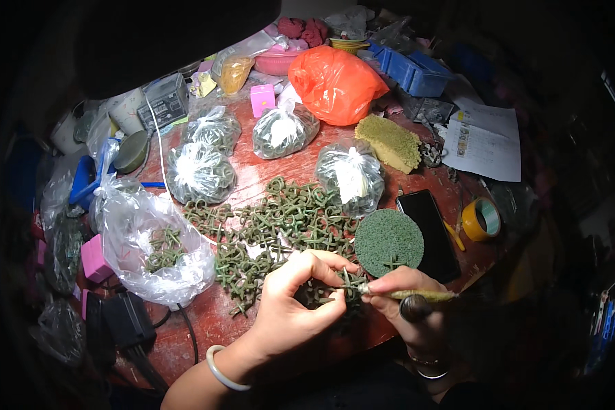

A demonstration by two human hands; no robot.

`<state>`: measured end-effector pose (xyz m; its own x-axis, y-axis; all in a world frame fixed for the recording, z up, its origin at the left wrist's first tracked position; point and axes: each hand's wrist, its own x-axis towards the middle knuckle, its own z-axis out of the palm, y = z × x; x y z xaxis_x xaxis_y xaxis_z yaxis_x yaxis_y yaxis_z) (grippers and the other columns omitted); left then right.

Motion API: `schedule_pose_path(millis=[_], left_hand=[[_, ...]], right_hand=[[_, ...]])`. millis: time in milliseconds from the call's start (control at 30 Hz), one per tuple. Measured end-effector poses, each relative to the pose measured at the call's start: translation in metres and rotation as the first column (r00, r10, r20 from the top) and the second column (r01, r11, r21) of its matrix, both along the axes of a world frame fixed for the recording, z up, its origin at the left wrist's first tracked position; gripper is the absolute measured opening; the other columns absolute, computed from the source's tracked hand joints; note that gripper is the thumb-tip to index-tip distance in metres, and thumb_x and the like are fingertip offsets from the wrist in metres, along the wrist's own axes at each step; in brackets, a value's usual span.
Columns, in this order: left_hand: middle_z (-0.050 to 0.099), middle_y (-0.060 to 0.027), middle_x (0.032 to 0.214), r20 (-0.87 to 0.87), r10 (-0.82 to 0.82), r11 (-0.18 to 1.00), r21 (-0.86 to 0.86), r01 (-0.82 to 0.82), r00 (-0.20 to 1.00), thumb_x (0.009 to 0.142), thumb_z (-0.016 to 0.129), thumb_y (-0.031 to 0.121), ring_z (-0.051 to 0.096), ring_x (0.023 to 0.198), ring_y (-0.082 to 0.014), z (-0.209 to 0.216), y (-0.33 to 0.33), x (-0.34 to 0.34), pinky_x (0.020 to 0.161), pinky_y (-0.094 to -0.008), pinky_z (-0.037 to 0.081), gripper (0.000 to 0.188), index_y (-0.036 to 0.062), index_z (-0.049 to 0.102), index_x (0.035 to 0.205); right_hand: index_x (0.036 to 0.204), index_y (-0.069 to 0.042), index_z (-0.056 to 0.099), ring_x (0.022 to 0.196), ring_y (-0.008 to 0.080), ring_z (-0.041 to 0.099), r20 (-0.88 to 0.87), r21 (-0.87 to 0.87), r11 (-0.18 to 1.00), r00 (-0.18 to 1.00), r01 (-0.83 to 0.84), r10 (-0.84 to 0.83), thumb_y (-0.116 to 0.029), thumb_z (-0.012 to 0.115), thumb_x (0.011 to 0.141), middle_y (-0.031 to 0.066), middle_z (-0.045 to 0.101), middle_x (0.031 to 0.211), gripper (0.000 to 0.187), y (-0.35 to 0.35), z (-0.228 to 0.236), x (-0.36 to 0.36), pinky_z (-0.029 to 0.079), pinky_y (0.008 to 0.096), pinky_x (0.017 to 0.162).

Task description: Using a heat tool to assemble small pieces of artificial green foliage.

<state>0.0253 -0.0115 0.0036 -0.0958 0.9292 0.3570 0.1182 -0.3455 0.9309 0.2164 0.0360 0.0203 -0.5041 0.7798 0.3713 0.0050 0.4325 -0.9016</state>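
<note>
My left hand (301,290), a white bangle at its wrist, pinches a small green ring-like piece (350,280) between thumb and fingertips. Closed round a slim pen-like tool (417,296) with a yellow-green wrapped handle, my right hand (406,287) brings its tip against that piece. A dark round thing (415,309) sits by the right fingers; its kind is unclear. Beneath and beyond the left hand spreads a heap of similar green pieces (287,215). Just past the right hand lies a round, speckled green pad (388,236), with one small piece on it.
An open clear bag (195,256) holding some pieces lies left. Tied bags (201,174) of pieces stand behind the heap. A black phone (434,232), yellow tape roll (481,219) and paper sheet (485,143) lie right. Farther back are a red-orange bag (336,83) and blue bin (410,68).
</note>
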Motion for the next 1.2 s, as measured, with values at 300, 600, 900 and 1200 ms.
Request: schedule_pose_path(millis=[300, 600, 900, 1200], left_hand=[[0.067, -0.0138, 0.108, 0.178, -0.200, 0.974, -0.070, 0.216, 0.963, 0.078, 0.065, 0.000, 0.061, 0.099, -0.0178, 0.002, 0.002, -0.003, 0.089, -0.0328, 0.046, 0.012, 0.0014, 0.058, 0.087], [0.065, -0.0160, 0.110, 0.318, -0.316, 0.930, -0.080, 0.358, 0.894, 0.082, 0.062, -0.003, 0.060, 0.108, -0.0210, 0.000, 0.003, -0.003, 0.098, -0.0379, 0.044, 0.009, 0.0015, 0.058, 0.089], [0.065, -0.0162, 0.111, 0.347, -0.305, 0.935, -0.070, 0.349, 0.887, 0.082, 0.062, -0.003, 0.060, 0.108, -0.0209, -0.004, 0.003, -0.003, 0.097, -0.0370, 0.044, 0.010, 0.0017, 0.058, 0.090], [0.066, -0.0159, 0.108, 0.194, -0.212, 0.967, -0.102, 0.235, 0.958, 0.080, 0.062, -0.002, 0.061, 0.103, -0.0196, -0.004, 0.002, -0.004, 0.092, -0.0342, 0.046, 0.011, 0.0005, 0.057, 0.090]], right_hand=[[0.095, 0.002, 0.066, 0.085, 0.0183, 0.064, -0.269, -0.387, 0.919, 0.962, -0.067, -0.043, 0.007, 0.070, 0.078, 0.0111, 0.066, 0.090, 0.018, 0.006, 0.002, 0.012, 0.053, 0.0279, 0.077], [0.093, 0.002, 0.064, 0.079, 0.0154, 0.063, -0.021, 0.039, 0.999, 0.999, 0.032, -0.031, -0.001, 0.069, 0.084, 0.0098, 0.064, 0.087, 0.011, 0.005, 0.005, 0.009, 0.051, 0.0256, 0.071], [0.094, -0.002, 0.066, 0.073, 0.0153, 0.062, -0.096, 0.040, 0.991, 0.987, 0.131, -0.126, 0.004, 0.071, 0.078, 0.0093, 0.065, 0.084, 0.018, 0.004, -0.011, 0.008, 0.049, 0.0252, 0.065], [0.094, 0.002, 0.066, 0.075, 0.0136, 0.063, -0.187, -0.309, 0.937, 0.976, -0.162, 0.107, -0.005, 0.070, 0.083, 0.0091, 0.066, 0.085, 0.014, -0.004, -0.004, 0.014, 0.049, 0.0250, 0.066]])
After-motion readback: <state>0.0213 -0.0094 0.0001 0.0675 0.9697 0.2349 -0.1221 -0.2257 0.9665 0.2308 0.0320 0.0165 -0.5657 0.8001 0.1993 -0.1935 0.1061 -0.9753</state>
